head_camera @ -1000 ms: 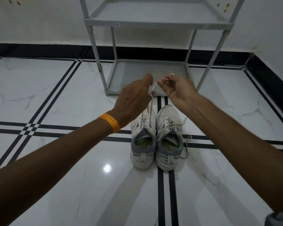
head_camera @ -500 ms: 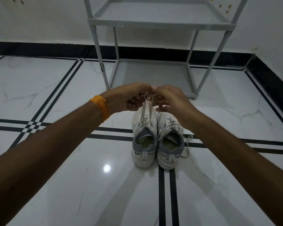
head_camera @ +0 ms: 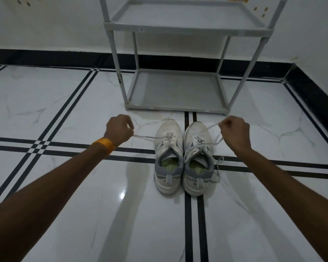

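Observation:
Two white and grey sneakers stand side by side on the floor, heels toward me. The left shoe (head_camera: pixel 169 148) has its white lace (head_camera: pixel 148 137) pulled out taut to both sides. My left hand (head_camera: pixel 119 129), with an orange band at the wrist, pinches one lace end to the left of the shoes. My right hand (head_camera: pixel 234 132) pinches the other end, which crosses over the right shoe (head_camera: pixel 197 148). The right shoe's own laces hang loose at its right side.
A grey two-tier shoe rack (head_camera: pixel 176 108) stands just beyond the shoes against the white wall. The floor is white marble with black stripes (head_camera: pixel 189 224). A black skirting (head_camera: pixel 311 95) runs along the walls, with a corner at the right.
My hands were together above the left shoe, handling the lace. They have now moved apart and lower, left hand to the left and right hand to the right, drawing the lace tight.

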`<state>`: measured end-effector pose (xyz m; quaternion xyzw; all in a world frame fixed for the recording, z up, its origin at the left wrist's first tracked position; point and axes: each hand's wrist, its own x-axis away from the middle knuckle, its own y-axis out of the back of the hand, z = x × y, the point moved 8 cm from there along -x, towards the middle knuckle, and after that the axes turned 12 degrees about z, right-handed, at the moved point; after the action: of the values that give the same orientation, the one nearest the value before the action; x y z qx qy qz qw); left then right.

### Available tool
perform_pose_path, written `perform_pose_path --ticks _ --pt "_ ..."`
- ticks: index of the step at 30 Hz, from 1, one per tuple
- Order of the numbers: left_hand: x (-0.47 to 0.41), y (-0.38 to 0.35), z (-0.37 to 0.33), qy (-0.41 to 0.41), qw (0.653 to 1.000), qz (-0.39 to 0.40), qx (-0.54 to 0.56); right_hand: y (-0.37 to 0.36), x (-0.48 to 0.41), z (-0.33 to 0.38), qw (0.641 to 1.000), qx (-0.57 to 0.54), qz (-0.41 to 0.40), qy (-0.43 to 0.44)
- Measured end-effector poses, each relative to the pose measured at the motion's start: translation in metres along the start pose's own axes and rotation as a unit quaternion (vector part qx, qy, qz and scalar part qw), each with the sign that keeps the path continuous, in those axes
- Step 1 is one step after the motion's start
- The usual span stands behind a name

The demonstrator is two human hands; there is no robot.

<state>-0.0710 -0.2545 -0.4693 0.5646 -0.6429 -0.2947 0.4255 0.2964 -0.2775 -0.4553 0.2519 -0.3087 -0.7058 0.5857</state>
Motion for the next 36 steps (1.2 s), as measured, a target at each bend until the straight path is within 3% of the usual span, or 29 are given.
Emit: perform_pose_path --ticks 2,5,10,12,15,17,22,28,36 --pt "0.002 -0.009 0.031 0.028 0.999 -0.003 -0.030 -0.005 0.000 -0.036 0.998 0.031 -0.005 -0.049" --pt "0.002 -0.030 0.031 -0.010 0.997 0.012 -0.070 -0.022 0.004 -0.056 0.994 0.080 0.023 -0.074" --pt "0.004 -0.045 -0.013 -0.092 0.988 -0.008 -0.125 -0.052 0.015 -0.018 0.960 0.256 0.110 -0.003" --pt "0.010 -0.055 -0.043 -0.185 0.978 0.009 -0.096 -0.060 0.025 0.018 0.963 0.235 0.097 0.086" --pt "0.021 -0.084 -0.072 -0.215 0.971 0.085 -0.062 -0.100 0.043 0.054 0.956 0.139 0.209 0.154" --pt "0.022 -0.091 -0.074 -0.194 0.977 0.076 -0.046 -0.120 0.050 0.058 0.948 0.110 0.250 0.163" --pt "0.023 -0.083 -0.064 -0.184 0.981 0.055 0.017 -0.114 0.045 0.053 0.958 0.064 0.219 0.175" --pt "0.026 -0.083 -0.056 -0.202 0.973 0.069 -0.086 -0.108 0.044 0.037 0.957 0.123 0.197 0.171" --pt "0.030 -0.094 -0.041 -0.169 0.985 0.035 -0.028 -0.111 0.045 0.034 0.952 0.138 0.232 0.147"
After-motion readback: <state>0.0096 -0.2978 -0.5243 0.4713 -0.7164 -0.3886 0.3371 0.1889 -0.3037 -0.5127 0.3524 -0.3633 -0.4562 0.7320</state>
